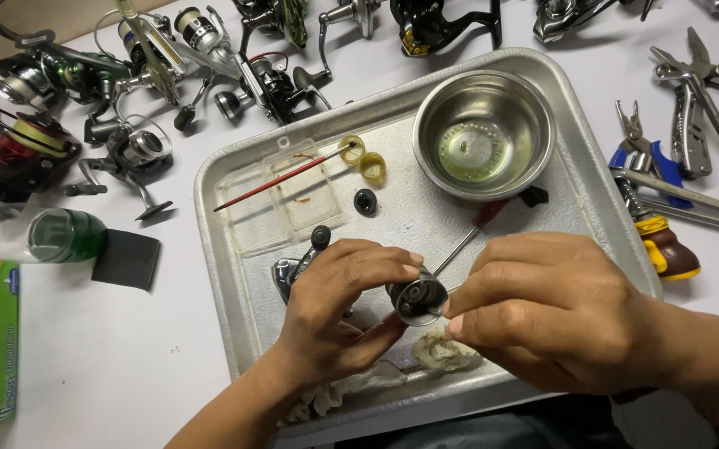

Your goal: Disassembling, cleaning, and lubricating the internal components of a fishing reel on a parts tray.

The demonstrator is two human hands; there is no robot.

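Your left hand (338, 312) holds a small dark cylindrical reel part (416, 299) with a grey metal face, fingers curled around it from the left and thumb pressing under it. Your right hand (546, 320) meets it from the other side, its grip narrow: thumb and forefinger pinch together right at the edge of the part's face, and you cannot tell from here whether something tiny sits between them. The part hangs just above the near half of the dented silver metal tray (234, 274), between both hands.

Behind your left hand, a dark fishing reel body (293, 270) lies on the tray, partly hidden. A thin metal screwdriver shaft (457, 247) lies on the tray just behind the part. Crumpled dirty white tissue (442, 351) lies under your right hand.

Farther back on the tray sit a round steel bowl (484, 133), a clear plastic compartment box (280, 199) with a red-handled fine brush (280, 178) across it, two yellowish translucent rings (363, 158) and a small black cap (365, 201).

On the white counter (126, 366), several spinning reels (139, 154) crowd the far left, and pliers (692, 108) lie to the right.
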